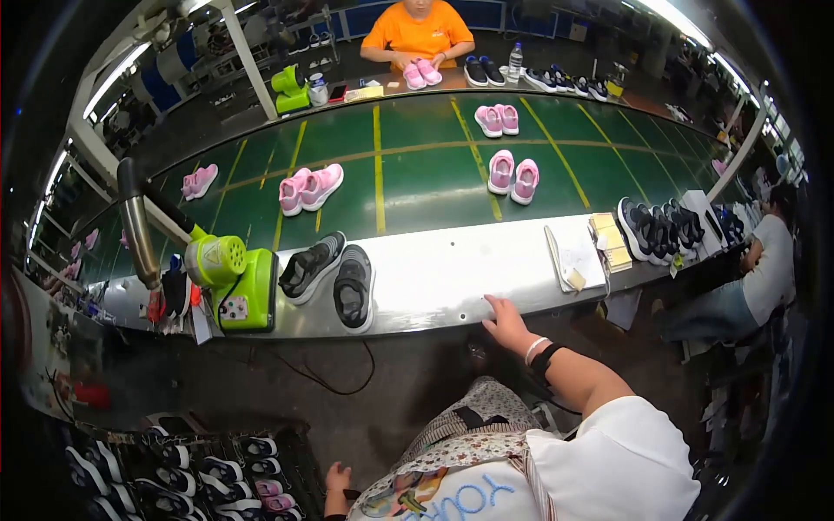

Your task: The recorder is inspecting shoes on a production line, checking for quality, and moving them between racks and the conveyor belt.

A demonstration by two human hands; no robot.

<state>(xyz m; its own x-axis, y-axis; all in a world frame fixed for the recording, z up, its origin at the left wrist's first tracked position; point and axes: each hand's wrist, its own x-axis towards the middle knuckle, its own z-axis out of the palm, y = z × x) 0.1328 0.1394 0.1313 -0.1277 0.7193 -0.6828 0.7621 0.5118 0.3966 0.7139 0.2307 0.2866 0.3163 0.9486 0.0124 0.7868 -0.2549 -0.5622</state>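
Observation:
My right hand (506,323) rests on the front edge of the steel worktable (452,278), fingers spread, holding nothing. A white band and a black band circle that wrist. My left hand (336,478) hangs low by my side near my patterned apron, with nothing visible in it. A pair of black and grey shoes (334,278) lies on the steel table to the left of my right hand. A green heat blower (234,278) with a metal pipe stands further left.
Pink shoe pairs (512,174) ride the green conveyor belt (408,165). Papers and cards (591,252) and several dark shoes (660,227) lie at the right. A person in orange (419,35) sits opposite; another person (756,278) sits right. A shoe rack (182,478) stands lower left.

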